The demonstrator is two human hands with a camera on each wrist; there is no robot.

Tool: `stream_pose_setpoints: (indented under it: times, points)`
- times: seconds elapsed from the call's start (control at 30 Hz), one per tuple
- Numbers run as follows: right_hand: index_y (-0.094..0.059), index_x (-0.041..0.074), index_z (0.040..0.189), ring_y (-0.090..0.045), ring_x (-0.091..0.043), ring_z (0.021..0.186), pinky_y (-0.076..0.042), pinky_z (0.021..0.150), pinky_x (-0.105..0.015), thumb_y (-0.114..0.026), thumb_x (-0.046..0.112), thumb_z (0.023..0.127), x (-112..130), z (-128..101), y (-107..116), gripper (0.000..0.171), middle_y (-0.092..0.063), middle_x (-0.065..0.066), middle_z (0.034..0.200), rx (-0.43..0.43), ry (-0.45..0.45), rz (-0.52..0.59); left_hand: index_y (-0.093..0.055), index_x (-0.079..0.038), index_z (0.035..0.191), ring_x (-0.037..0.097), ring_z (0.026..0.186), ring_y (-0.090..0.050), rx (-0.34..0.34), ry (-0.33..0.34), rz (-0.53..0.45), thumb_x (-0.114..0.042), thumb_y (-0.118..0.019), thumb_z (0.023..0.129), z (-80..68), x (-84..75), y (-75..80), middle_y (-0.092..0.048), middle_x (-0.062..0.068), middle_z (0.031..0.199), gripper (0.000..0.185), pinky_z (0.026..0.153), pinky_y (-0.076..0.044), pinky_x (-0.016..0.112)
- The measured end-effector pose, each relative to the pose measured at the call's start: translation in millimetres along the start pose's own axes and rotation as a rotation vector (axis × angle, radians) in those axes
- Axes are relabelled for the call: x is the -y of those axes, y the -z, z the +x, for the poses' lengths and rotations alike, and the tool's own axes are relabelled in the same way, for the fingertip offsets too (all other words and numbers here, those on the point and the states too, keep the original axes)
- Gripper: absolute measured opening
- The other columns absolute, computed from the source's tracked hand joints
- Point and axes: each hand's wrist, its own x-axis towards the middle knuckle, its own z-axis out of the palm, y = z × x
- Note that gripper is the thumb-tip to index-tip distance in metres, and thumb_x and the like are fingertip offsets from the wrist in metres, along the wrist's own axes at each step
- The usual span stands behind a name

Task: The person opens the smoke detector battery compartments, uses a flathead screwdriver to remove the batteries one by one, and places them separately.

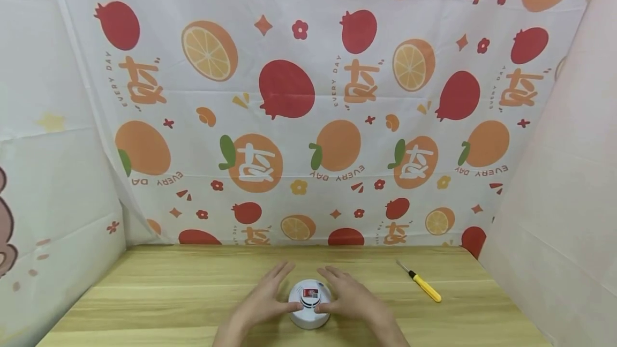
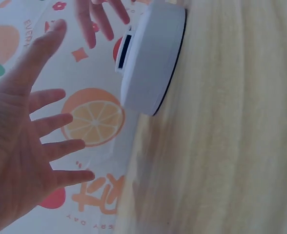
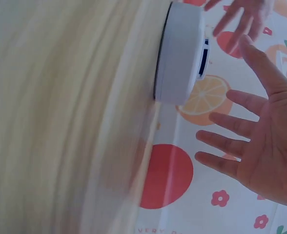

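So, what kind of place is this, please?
Probably a small tabletop booth set up for recording, not a lived-in room. A fruit-print cloth hangs as backdrop around a wooden table, which bears only a round white device between both hands and a yellow-handled screwdriver.

Readable print: only on the fruit-patterned backdrop cloth (image 1: 308, 95)

You can read "EVERY DAY" in small capitals beside the orange Chinese-style characters, repeated across the cloth, some copies upside down. The red-and-white label (image 1: 310, 293) on top of the white round device (image 1: 309, 309) seems to carry print, but it is too small for you to read.
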Motion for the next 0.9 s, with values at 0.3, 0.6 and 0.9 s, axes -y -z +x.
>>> stream_pose_setpoints:
  times: [0.3,0.6,0.9]
  points:
    - [-0.042,0.011,0.138,-0.037,-0.038,0.123,-0.037,0.094,-0.055,-0.073,0.044,0.073,1.4,-3.8,0.7,0.078,-0.037,-0.016,0.139,-0.003,0.000,0.063,-0.038,0.005,0.135,0.049,0.123,-0.027,0.102,-0.026,-0.098,-0.033,-0.078,0.071,-1.7,1.8,-14.0,-0.028,0.031,0.139,0.084,0.094,-0.027,0.065]
    - [-0.046,0.007,0.134,-0.040,-0.036,0.120,-0.037,0.095,-0.052,-0.078,0.032,0.071,-0.8,-2.9,-7.1,0.075,-0.041,-0.018,0.135,0.037,-0.007,0.108,-0.037,0.010,0.133,0.048,0.123,-0.027,0.151,-0.019,-0.191,-0.022,-0.079,0.071,-4.8,1.7,-21.1,-0.028,0.034,0.136,0.082,0.096,-0.026,0.062]
    - [-0.051,0.006,0.128,-0.044,-0.023,0.116,-0.039,0.096,-0.043,-0.079,0.025,0.071,-14.1,0.0,-18.4,0.065,-0.049,-0.008,0.128,0.067,0.008,0.220,-0.037,0.010,0.132,0.049,0.122,-0.029,0.142,-0.017,-0.234,-0.017,-0.079,0.071,-6.2,5.5,-29.4,-0.029,0.035,0.135,0.079,0.097,-0.024,0.062]
